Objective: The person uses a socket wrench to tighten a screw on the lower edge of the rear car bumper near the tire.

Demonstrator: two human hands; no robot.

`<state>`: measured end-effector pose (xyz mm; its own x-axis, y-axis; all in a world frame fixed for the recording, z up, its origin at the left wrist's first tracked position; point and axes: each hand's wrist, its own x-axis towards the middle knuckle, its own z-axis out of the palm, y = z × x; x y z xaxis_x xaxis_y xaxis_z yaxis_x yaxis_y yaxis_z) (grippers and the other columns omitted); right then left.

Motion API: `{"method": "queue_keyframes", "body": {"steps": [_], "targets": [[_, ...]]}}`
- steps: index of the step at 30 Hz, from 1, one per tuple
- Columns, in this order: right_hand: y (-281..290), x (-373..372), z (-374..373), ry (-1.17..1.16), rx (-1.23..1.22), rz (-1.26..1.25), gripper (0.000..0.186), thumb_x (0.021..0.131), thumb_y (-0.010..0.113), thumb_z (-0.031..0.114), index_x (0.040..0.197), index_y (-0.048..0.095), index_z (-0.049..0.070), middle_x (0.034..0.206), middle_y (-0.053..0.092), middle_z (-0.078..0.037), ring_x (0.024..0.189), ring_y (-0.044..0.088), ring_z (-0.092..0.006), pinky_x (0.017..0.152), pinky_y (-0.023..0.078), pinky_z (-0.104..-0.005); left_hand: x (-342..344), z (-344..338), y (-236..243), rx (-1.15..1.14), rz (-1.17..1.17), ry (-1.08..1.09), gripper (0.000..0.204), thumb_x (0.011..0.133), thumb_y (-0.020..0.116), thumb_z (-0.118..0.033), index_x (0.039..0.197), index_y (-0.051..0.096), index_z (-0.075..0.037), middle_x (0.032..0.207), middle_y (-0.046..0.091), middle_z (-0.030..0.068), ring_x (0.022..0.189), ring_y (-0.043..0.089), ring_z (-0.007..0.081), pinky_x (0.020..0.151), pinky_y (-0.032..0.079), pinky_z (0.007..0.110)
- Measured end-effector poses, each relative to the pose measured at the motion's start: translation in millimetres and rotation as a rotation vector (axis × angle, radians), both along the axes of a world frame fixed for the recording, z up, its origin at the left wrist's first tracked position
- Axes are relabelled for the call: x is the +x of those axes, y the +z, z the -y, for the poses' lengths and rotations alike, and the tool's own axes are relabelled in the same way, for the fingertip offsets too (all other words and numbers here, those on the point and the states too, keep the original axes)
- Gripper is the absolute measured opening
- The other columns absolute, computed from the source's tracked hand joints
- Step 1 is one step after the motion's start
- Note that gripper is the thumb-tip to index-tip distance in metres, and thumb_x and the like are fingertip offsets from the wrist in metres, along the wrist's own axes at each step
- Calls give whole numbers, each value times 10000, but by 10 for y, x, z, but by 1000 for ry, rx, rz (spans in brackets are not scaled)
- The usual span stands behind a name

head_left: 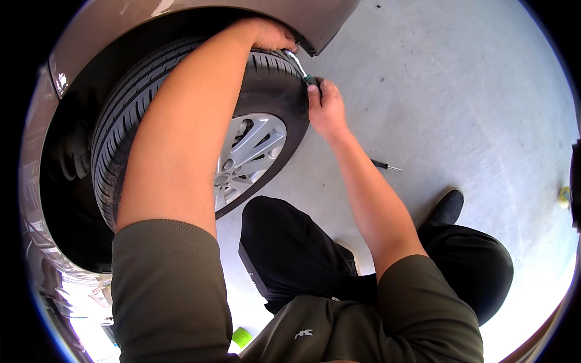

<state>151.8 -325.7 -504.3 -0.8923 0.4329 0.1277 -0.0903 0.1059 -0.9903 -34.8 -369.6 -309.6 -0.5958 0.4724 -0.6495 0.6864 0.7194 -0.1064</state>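
Note:
My right hand [327, 110] is closed round the dark green handle of a ratchet wrench [296, 61]. Its chrome shaft slants up and left to the rear edge of the wheel arch, over the tyre tread. Beside the wrench's head, my left hand [273, 35] reaches across the tyre [272, 85] with its fingers curled in at the arch edge. What those fingers grip is hidden. The car's brown fender [327, 21] curves over both, ending in a lower corner close to the left hand. Below my forearms shows the silver alloy wheel [257, 145].
A screwdriver [386, 165] with a black handle lies on the grey floor [460, 109], right of my right forearm. My bent knees and a black shoe [445, 206] are below. A yellowish round thing [564, 197] sits at the far right, and a green object [242, 337] at the bottom.

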Motion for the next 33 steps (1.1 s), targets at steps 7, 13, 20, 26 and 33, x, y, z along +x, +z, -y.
{"method": "queue_keyframes", "body": {"steps": [7, 13, 20, 26, 33], "targets": [[-99, -205, -59, 22, 120, 50, 321, 1043, 552, 270, 1193, 645, 1, 1126, 675, -220, 1105, 620, -430, 959, 502, -490, -54, 46, -46, 15, 43, 51, 448, 976, 647, -439, 1252, 733, -97, 1214, 738, 55, 1114, 628, 186, 1023, 447, 341], [562, 39, -398, 264, 78, 282, 389, 988, 642, 366, 1039, 688, -17, 832, 682, -151, 804, 655, -296, 760, 519, -399, -58, 61, -42, 71, 42, 81, 457, 980, 650, -435, 1265, 727, -86, 1240, 731, 58, 1140, 622, 186, 1036, 444, 342], [1091, 153, -746, 360, 52, 328, 415, 922, 680, 355, 1037, 725, -41, 871, 706, -148, 850, 662, -285, 779, 525, -394, -43, 38, -34, 55, 52, 86, 438, 969, 663, -425, 1232, 745, -84, 1226, 736, 57, 1144, 623, 203, 1047, 437, 349], [580, 67, -787, 380, 128, 277, 295, 974, 657, 272, 1126, 726, 28, 858, 683, -116, 789, 625, -250, 762, 512, -385, -49, 22, -72, 47, 87, 120, 444, 964, 674, -411, 1245, 738, -72, 1254, 728, 79, 1179, 619, 206, 1071, 423, 339], [621, 18, -660, 374, 134, 384, 326, 977, 633, 268, 1150, 719, 5, 1035, 748, -171, 990, 698, -355, 884, 528, -426, -66, 65, -110, 136, 101, 148, 491, 968, 677, -400, 1285, 704, -25, 1315, 705, 105, 1212, 608, 198, 1085, 415, 335]]}}
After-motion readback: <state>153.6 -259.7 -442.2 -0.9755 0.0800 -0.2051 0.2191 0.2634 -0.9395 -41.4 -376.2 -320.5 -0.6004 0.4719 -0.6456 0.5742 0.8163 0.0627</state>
